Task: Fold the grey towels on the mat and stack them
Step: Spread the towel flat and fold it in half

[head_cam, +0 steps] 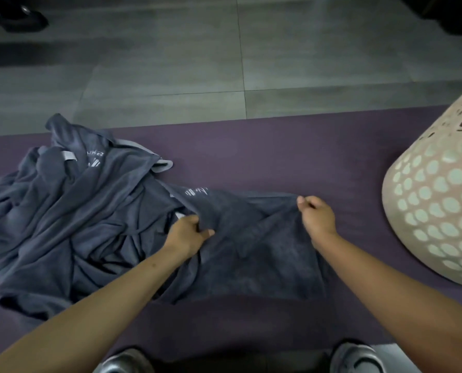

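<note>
A grey towel [254, 254] lies partly spread on the purple mat [278, 162] in front of me. My left hand [188, 234] pinches a bunched fold near the towel's left side. My right hand [316, 215] grips the towel's far right corner and holds it slightly off the mat. To the left, a crumpled heap of grey towels [71, 211] with pale printed logos and light edge bands overlaps the towel I hold.
A pale perforated laundry basket [437, 200] lies on its side at the mat's right end. Grey tiled floor [170, 63] lies beyond the mat. A dark shoe [22, 20] stands at the top left. My own shoes [356, 358] show at the bottom edge.
</note>
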